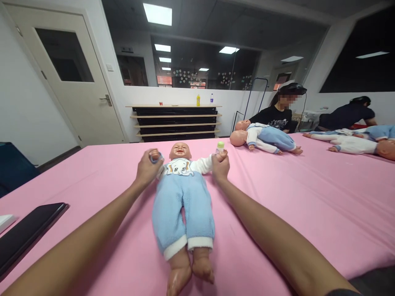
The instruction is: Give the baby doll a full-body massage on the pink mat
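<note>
A baby doll (183, 197) lies on its back on the pink-covered table (101, 164), feet toward me. It wears light blue trousers and a white top with an elephant face on the chest. My left hand (148, 164) is closed around the doll's arm at the left, near its wrist and blue cuff. On the other side, my right hand (221, 166) grips the doll's white-sleeved arm at the wrist, with the small doll hand showing above my fingers. Both doll arms are spread out to the sides. Just behind my right hand stands a small bottle with a green cap (220, 146).
More dolls (265, 137) lie at the back right, near a person in a black shirt (279, 113). Other dolls (361, 142) lie farther right by a second person (348, 113). A black flat device (31, 226) rests at the left edge. Behind is a shelf (175, 123) holding bottles.
</note>
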Tool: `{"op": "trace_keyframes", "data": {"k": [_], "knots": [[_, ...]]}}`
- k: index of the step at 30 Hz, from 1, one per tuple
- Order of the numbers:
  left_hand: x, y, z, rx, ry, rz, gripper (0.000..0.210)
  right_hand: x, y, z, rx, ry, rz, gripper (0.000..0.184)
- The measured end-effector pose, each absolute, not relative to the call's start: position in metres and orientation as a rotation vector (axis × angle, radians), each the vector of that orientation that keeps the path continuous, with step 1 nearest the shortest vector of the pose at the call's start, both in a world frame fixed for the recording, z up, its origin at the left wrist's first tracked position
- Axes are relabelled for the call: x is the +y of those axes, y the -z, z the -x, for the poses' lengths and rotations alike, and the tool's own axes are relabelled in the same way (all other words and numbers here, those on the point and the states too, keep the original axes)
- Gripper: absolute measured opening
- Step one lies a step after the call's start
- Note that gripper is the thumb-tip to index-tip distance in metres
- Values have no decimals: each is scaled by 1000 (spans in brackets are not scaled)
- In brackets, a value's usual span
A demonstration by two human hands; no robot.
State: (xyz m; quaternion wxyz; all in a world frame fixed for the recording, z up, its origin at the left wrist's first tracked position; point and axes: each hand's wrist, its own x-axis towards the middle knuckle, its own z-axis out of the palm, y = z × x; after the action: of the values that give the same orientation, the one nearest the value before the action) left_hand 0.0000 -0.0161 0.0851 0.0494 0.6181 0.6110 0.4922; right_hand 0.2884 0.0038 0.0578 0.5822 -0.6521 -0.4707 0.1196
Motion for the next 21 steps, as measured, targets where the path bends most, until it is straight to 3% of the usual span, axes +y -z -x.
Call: {"op": "trace_keyframes", "data": {"k": [4, 11, 17, 21], "knots": [[-5, -97, 34, 2119, -1494, -1701, 39, 20, -56, -329, -1063, -297, 1715, 48], [1, -119, 72, 2394, -962, -1888, 30, 39, -87, -360, -1333, -268, 1849, 29], [22, -170, 52, 2181, -649, -2065, 23, 52, -164, -329, -1681, -225, 1828, 18], [34, -190, -3, 1990, -366, -2109, 20, 35, -188, -263, -2120, -4, 1683, 13]]}}
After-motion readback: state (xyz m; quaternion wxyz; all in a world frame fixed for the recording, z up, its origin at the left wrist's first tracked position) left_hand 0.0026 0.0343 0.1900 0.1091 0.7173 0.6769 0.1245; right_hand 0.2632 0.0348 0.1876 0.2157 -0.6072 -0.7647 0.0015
